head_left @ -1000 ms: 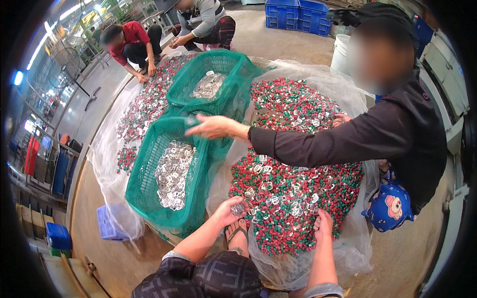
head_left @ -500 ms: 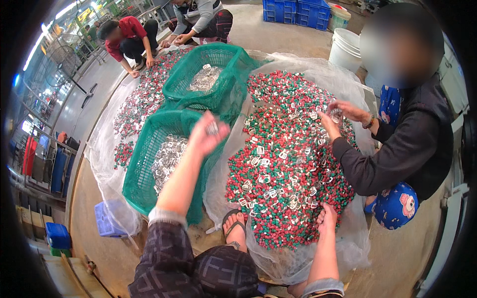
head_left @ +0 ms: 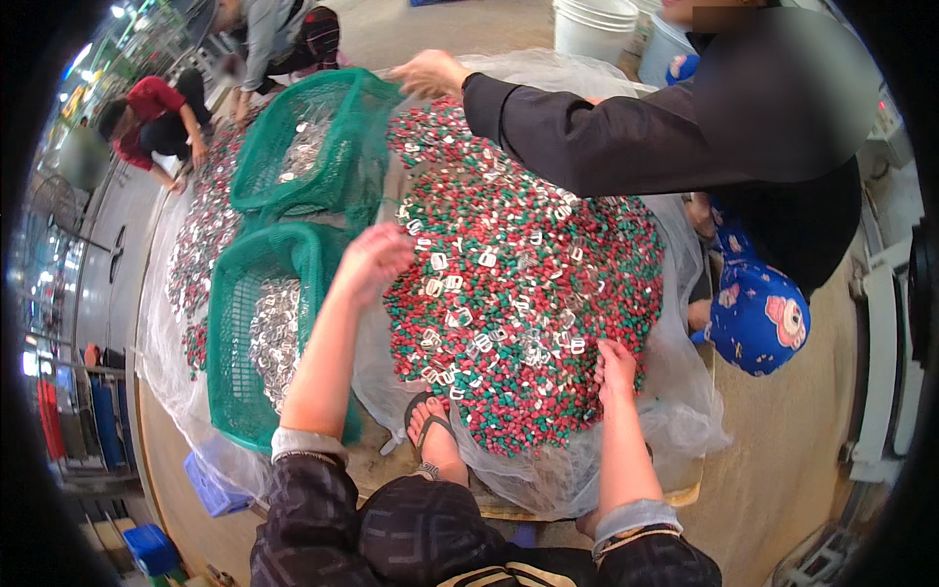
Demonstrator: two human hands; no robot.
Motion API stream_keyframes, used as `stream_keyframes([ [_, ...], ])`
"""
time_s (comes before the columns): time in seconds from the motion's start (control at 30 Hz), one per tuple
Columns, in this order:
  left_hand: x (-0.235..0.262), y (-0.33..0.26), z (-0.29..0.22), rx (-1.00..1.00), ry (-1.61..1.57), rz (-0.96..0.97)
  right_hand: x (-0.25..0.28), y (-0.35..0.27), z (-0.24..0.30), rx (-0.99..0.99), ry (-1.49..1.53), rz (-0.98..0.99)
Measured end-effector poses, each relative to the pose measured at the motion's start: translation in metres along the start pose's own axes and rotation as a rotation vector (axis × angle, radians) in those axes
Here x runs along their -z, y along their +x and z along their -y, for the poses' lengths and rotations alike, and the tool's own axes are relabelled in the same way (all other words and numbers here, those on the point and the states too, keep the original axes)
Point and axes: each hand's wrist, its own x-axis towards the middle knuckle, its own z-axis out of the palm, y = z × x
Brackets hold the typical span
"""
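A big heap of small red, green and silver pieces (head_left: 528, 293) lies on a clear plastic sheet (head_left: 685, 411) in front of me. My right hand (head_left: 614, 367) rests on the heap's near edge, fingers down among the pieces. My left hand (head_left: 377, 259) hovers with loosely bent fingers over the gap between the heap and the near green mesh basket (head_left: 230, 391); I see nothing in it. Silver pieces (head_left: 274, 333) fill that basket. My sandalled foot (head_left: 430, 430) sits by the heap.
A person in a black sleeve reaches a hand (head_left: 430, 73) over the far green basket (head_left: 342, 108). Two more people (head_left: 156, 122) crouch by a second heap (head_left: 201, 235). White buckets (head_left: 597, 24) stand behind, blue crates (head_left: 152, 548) at lower left, a blue printed cloth (head_left: 758, 318) at right.
My left hand has drawn back from over the near basket toward the heap. The other person's arm has swung across to the far basket. My right hand stays on the heap.
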Motion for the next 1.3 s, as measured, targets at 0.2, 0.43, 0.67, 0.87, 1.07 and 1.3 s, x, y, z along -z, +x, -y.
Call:
stream_keyframes([
  [0.2,-0.083,-0.008,0.112,-0.154,1.009,0.469,-0.003,0.014,-0.023,0.247,-0.290,-0.041],
  [0.43,-0.180,-0.003,0.159,-0.822,1.428,0.709,-0.006,0.013,-0.030,0.159,-0.225,-0.012],
  [0.67,-0.167,0.010,0.191,-0.901,1.656,0.675,-0.001,-0.004,0.000,-0.255,0.354,0.112],
  [0.87,-0.138,0.001,0.161,-0.502,1.099,0.433,0.007,0.011,-0.015,-0.078,0.013,0.080],
  [1.07,-0.127,0.003,0.150,-0.039,0.625,0.385,0.000,0.031,-0.032,0.436,-0.826,-0.029],
  [1.3,-0.161,0.020,0.153,-0.233,1.055,0.546,-0.015,0.007,-0.003,0.281,-1.137,-0.078],
])
